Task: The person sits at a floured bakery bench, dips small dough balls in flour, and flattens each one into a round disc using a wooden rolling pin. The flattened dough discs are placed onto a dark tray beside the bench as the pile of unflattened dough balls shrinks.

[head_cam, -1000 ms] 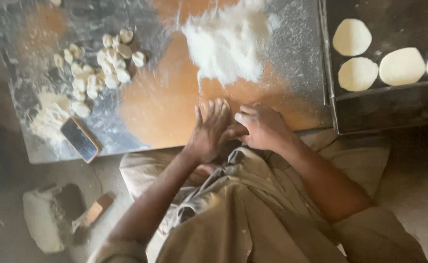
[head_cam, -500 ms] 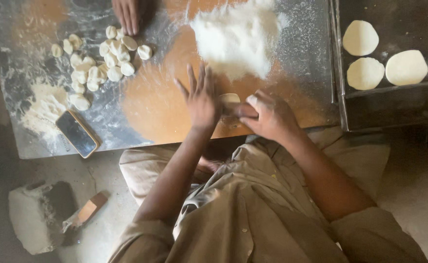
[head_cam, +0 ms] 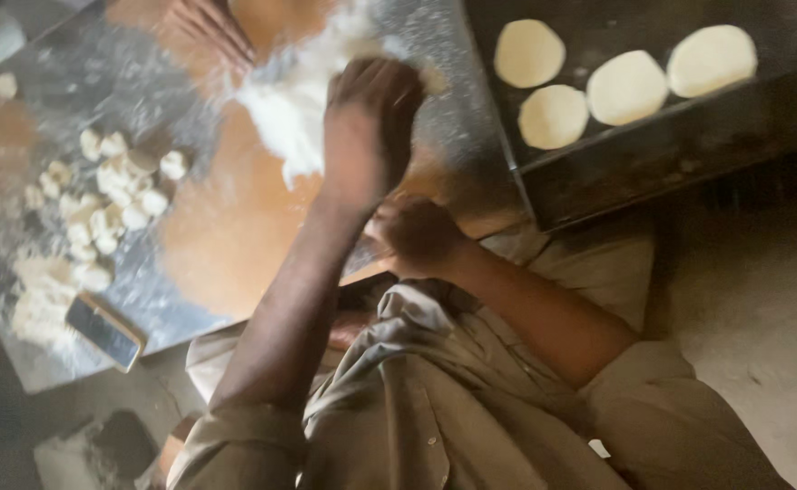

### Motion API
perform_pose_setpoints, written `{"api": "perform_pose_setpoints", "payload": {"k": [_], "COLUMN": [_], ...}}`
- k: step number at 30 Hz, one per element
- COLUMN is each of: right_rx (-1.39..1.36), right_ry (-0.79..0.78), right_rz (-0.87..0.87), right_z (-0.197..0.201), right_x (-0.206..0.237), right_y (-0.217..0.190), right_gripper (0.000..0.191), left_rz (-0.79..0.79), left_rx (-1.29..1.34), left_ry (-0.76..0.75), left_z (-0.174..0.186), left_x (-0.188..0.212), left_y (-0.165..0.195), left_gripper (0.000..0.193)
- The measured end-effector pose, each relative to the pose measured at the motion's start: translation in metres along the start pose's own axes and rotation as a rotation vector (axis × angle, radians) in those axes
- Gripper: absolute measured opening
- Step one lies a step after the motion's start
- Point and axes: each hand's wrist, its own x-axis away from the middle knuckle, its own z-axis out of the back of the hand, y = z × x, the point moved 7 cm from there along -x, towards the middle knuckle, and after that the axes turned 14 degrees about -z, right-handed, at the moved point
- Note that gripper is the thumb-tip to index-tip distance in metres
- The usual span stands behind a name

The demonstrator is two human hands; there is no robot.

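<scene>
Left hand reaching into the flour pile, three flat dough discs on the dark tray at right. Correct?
Not quite: the head view shows four flat dough discs on the dark tray. The left hand does reach into the flour pile.

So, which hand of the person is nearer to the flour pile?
Left. The left hand reaches over the edge of the flour pile; the right hand is closed near the board's front edge, apart from it.

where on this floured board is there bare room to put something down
The widest bare patch is the brown board between the small dough balls and the left forearm. It is crowded at the flour heap under the left hand, by another person's hand, and around the right hand. The dark tray holds four flat rounds.
</scene>
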Motion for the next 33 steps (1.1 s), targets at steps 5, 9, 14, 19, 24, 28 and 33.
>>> {"api": "perform_pose_setpoints", "payload": {"k": [5, 9, 14, 19, 24, 28, 33], "right_rx": [-0.091, -0.112, -0.004, 0.045, 0.180, 0.267, 0.118], "right_ry": [-0.069, -0.072, -0.190, -0.172, -0.117, 0.371, 0.158], "right_rz": [-0.050, -0.035, -0.081, -0.072, -0.377, -0.196, -0.212], "right_z": [-0.014, -0.013, -0.009, 0.002, 0.007, 0.033, 0.005], "right_x": [0.003, 0.003, -0.001, -0.009, -0.019, -0.020, -0.022], "right_y": [0.016, 0.016, 0.011, -0.017, 0.002, -0.006, -0.014], "right_gripper": [0.044, 0.040, 0.036, 0.033, 0.043, 0.040, 0.031], "left_rz": [-0.170, -0.239, 0.111, 0.854, 0.660, 0.640, 0.625], "left_rx": [-0.132, -0.092, -0.322, -0.833, -0.509, -0.454, -0.394], "left_ry": [-0.164, -0.206, -0.015, -0.107, -0.071, -0.219, -0.182], "left_z": [-0.122, -0.147, -0.010, 0.147, 0.125, 0.120, 0.152], "left_x": [-0.100, -0.062, 0.062, 0.217, 0.301, 0.301, 0.263], "left_y": [0.065, 0.080, -0.078, -0.210, -0.108, -0.049, -0.070], "left_gripper": [0.023, 0.037, 0.038, 0.062, 0.048, 0.062, 0.025]}}
